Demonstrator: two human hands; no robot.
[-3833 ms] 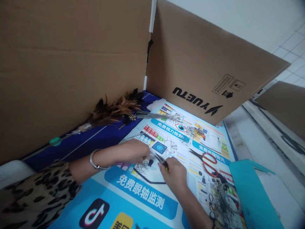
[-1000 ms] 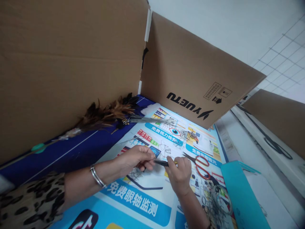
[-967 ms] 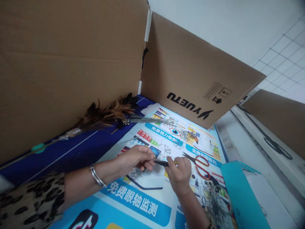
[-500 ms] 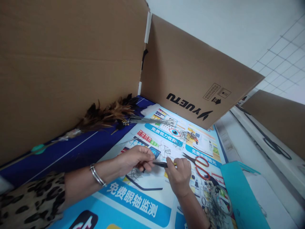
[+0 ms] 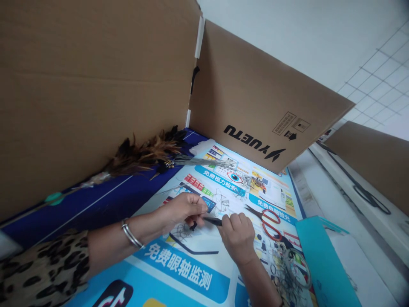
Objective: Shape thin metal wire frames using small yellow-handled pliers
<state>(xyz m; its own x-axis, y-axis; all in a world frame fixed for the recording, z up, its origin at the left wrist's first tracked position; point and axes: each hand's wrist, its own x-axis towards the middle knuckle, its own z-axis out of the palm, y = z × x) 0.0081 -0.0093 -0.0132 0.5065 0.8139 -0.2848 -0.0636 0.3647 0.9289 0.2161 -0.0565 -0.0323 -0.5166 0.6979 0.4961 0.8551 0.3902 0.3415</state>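
Note:
My right hand (image 5: 239, 235) is wrapped round a pair of pliers (image 5: 213, 221); only the dark, narrow jaws show, pointing left, and the handles are hidden in my fist. Just left of the jaw tips, my left hand (image 5: 191, 209) is closed in a pinch, thumb against forefinger. What it pinches is too small to make out, and a small dark piece shows under its fingers. Beneath that hand lies a tangle of thin wire (image 5: 181, 231) on the printed sheet (image 5: 204, 294). Red-handled scissors (image 5: 266, 221) rest to the right of my right hand, blades towards the upper left.
Cardboard walls (image 5: 255, 94) stand at the back and left. Brown feathers (image 5: 140, 151) lie along the left wall beside a bundle of straight wires (image 5: 204, 161). Wire loops and a ring-shaped roll (image 5: 298, 268) sit at the lower right, near a turquoise box (image 5: 326, 260).
My right hand has turned a little and its fingers have closed further round the handles, covering the yellow part that showed before. My left hand has barely moved.

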